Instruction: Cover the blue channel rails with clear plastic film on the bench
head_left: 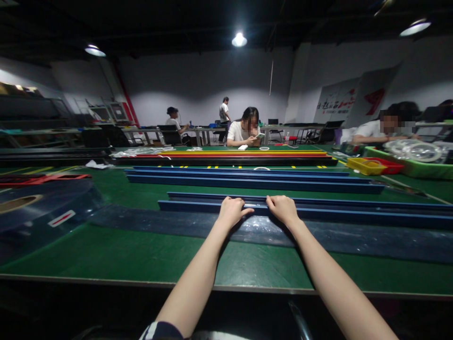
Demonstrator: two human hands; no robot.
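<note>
Head view: both arms reach forward over the green table [148,255]. Left hand [231,212] and right hand [283,209] sit side by side on the near blue rail [354,213], fingers curled over its near edge, gripping it, thumbs toward each other. The rail lies flat across the table, running off frame right, with a strip of clear film [371,243] under and in front of it. A second blue rail pair [247,179] lies further back, untouched, then red and yellow rails [244,153] beyond. Film roll [31,208] at left. Judging by this, the near rail is only in hand on the film, not wrapped; film still flat. Yellow tray [366,165] at right; a seated person [246,127] across the table holds a phone.
</note>
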